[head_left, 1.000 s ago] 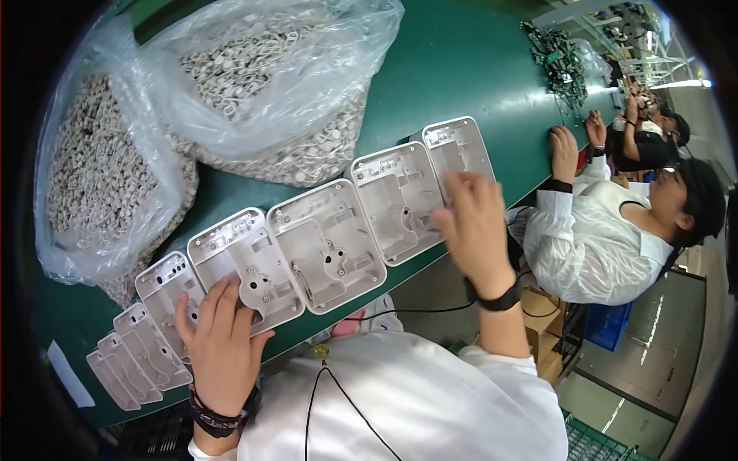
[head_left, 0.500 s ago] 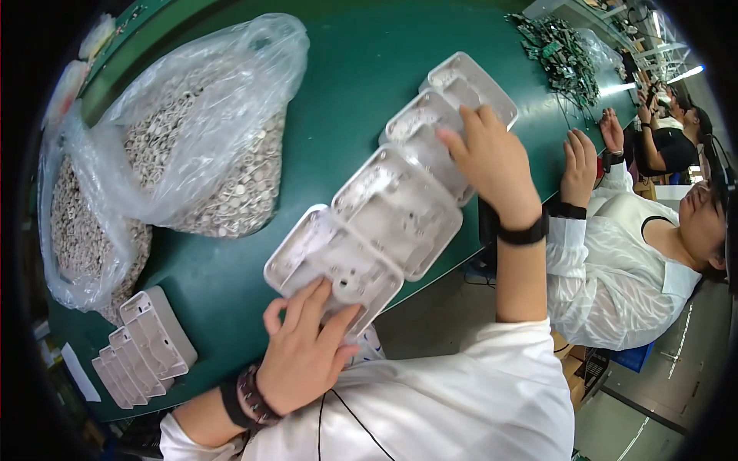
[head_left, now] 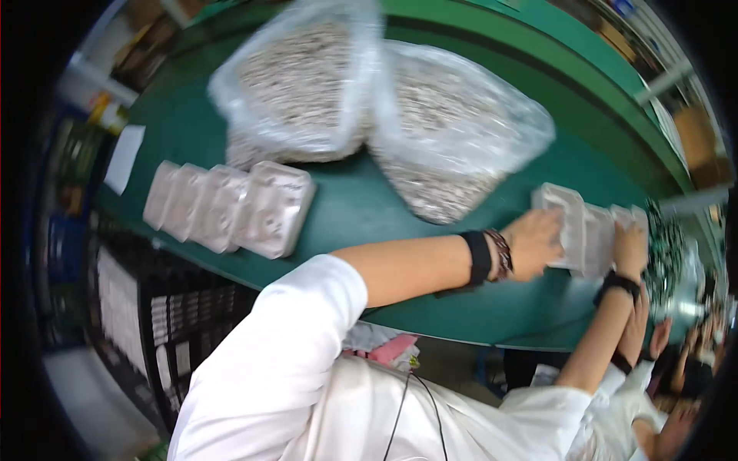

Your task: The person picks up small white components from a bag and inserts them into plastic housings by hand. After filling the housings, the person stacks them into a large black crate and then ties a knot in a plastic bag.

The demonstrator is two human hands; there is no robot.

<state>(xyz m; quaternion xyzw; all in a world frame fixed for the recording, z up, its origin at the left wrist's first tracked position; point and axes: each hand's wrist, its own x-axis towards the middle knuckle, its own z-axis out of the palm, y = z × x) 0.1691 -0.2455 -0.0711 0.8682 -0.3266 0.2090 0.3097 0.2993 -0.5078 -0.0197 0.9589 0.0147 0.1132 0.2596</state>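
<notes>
A row of several shallow white plastic casings (head_left: 592, 240) with moulded compartments lies overlapped at the right of the green table. My left hand (head_left: 532, 244) is at the row's left end, its curled fingers over the edge of the nearest casing; motion blurs the fingertips. At the other end my right hand (head_left: 631, 247) grips the casings with its fingers bent over them. Further left, a second overlapped row of similar casings (head_left: 270, 209) rests on the table, away from both hands.
Two clear plastic bags (head_left: 461, 115) full of small pale parts stand behind my left arm. A pile of green circuit boards (head_left: 665, 250) borders the row on the right. A co-worker's hand (head_left: 659, 338) is close by. White paper (head_left: 124, 160) lies far left.
My view has swung left. Both hands and the row of casings have shifted right across the table, close to the circuit boards. The row now looks more tightly packed.
</notes>
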